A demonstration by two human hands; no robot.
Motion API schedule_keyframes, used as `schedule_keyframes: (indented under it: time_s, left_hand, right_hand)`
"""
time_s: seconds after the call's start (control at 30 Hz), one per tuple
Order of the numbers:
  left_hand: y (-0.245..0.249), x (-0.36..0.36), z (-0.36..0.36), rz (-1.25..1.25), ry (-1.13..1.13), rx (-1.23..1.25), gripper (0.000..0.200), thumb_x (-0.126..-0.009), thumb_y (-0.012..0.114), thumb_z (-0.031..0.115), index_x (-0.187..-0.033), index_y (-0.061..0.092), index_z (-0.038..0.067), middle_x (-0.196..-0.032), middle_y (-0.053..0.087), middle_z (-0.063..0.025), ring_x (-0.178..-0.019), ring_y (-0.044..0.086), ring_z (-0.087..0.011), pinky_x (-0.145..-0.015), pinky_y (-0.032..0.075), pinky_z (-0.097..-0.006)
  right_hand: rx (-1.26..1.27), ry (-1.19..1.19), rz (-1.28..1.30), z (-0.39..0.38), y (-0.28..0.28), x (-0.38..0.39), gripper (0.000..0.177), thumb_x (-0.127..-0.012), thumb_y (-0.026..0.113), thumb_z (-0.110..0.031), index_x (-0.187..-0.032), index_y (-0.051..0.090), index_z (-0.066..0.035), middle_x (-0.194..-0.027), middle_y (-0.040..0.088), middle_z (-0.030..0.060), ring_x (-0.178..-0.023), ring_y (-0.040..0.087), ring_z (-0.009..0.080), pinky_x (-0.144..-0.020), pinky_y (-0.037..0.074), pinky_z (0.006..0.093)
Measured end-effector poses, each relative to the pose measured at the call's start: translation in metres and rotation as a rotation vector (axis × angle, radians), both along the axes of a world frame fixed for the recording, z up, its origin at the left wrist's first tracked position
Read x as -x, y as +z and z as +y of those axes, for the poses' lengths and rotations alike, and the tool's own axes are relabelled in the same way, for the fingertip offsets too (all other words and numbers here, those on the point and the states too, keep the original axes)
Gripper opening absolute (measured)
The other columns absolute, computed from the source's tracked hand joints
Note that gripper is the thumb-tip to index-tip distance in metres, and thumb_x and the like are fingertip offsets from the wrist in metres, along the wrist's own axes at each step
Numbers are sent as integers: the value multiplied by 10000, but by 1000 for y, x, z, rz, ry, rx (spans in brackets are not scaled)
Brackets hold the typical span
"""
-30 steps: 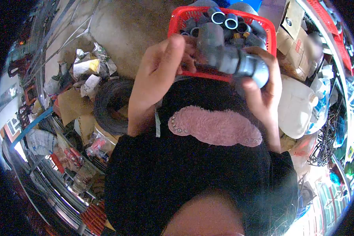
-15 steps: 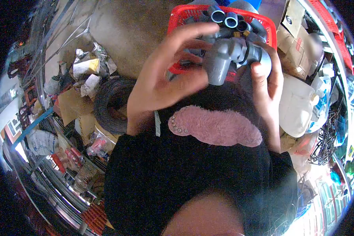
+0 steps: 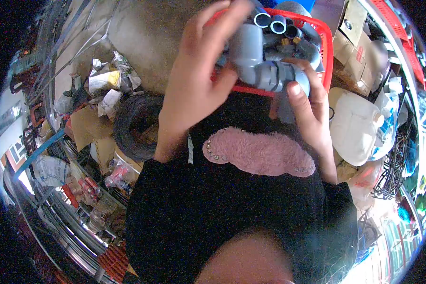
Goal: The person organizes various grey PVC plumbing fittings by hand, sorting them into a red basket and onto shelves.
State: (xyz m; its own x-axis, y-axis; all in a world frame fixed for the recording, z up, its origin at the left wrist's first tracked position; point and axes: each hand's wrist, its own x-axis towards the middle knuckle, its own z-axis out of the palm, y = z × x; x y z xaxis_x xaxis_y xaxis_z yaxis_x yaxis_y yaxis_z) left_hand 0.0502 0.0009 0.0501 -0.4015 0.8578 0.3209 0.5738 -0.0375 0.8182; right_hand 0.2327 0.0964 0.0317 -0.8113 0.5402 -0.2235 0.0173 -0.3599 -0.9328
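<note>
Fingers (image 3: 216,29), left hand (image 3: 194,90) and right hand (image 3: 310,116), tight on grey pipe fitting (image 3: 262,64)

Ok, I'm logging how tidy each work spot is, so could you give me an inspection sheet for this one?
Surface: bare concrete floor; no bench seen.
Job's things: grey pipe fitting, an elbow piece, held over a red basket filled with similar grey fittings.
Clutter: crumpled bags, cardboard boxes, white plastic jug.
Grips: left hand wraps the fitting's upright end; right hand holds the other end, thumb on top.
Cables: coil of black wire on the floor at the left.
Surroundings: crowded stock shelves at the right; metal rods at the lower left.
</note>
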Motion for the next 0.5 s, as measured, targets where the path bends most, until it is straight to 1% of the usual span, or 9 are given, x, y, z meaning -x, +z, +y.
schedule_keyframes:
  time_s: [0.03,0.07,0.13,0.2,0.3,0.33,0.4,0.47,0.5]
  left_hand:
    - [-1,-3,-2,-225,84,22,435,-833,615,-8,-1257,603,87,-1252,565,-135,-1040,614,-209,-853,502,-322]
    - [-1,-3,-4,-426,108,-4,359,-905,599,52,-1260,571,9,-1196,597,-123,-983,614,-150,-813,499,-281]
    - [9,2,-15,-435,145,266,370,-914,610,91,-1271,558,8,-1178,606,-110,-954,619,-142,-798,497,-273]
    - [4,-1,-21,-376,50,236,381,-897,651,146,-1241,571,3,-1165,619,-124,-997,615,-153,-820,487,-281]
    - [2,-6,-12,-263,-58,-37,389,-850,691,150,-1200,596,9,-1127,643,-134,-1066,601,-200,-898,462,-318]
    - [3,1,-13,-391,-207,-73,425,-788,723,142,-1181,609,27,-1141,643,-134,-1170,547,-251,-993,402,-355]
    - [12,26,-6,-83,-618,-14,435,-773,723,142,-1180,613,37,-1183,625,-126,-1210,516,-264,-1023,372,-362]
    - [11,21,-7,-74,-583,-22,427,-771,727,163,-1169,622,49,-1191,621,-132,-1245,484,-269,-1038,355,-367]
    - [11,18,-7,-70,-566,-26,424,-770,729,173,-1164,627,55,-1195,620,-136,-1262,468,-271,-1046,347,-369]
  right_hand:
    - [-190,-26,-56,1,-2,-2,412,-932,622,-307,-1218,515,-30,-907,637,112,-719,630,192,-638,500,298]
    - [-381,-54,-110,6,-4,-4,410,-917,641,-306,-1205,529,-38,-920,647,123,-741,640,210,-666,508,315]
    - [-598,-86,-160,10,-6,-3,408,-890,671,-308,-1185,554,-51,-940,660,141,-788,653,237,-719,515,341]
    - [-639,-82,-152,10,-6,-1,410,-867,694,-313,-1169,575,-63,-956,668,154,-837,660,258,-770,515,359]
    - [-536,-165,-169,11,-9,-1,410,-875,686,-309,-1179,572,-58,-950,667,155,-866,660,252,-780,509,349]
    - [-586,-194,-140,12,-11,0,412,-887,676,-302,-1188,565,-43,-973,664,151,-895,648,230,-798,502,339]
    - [-526,-223,-127,12,-10,2,412,-898,665,-296,-1197,558,-33,-992,659,144,-909,638,214,-809,498,331]
    - [-396,-239,-126,11,-11,1,419,-912,649,-287,-1214,542,-17,-1014,648,124,-931,622,194,-821,494,320]
    - [-435,-247,-97,12,-11,1,420,-913,648,-285,-1215,539,-15,-1012,646,121,-925,623,191,-818,494,316]
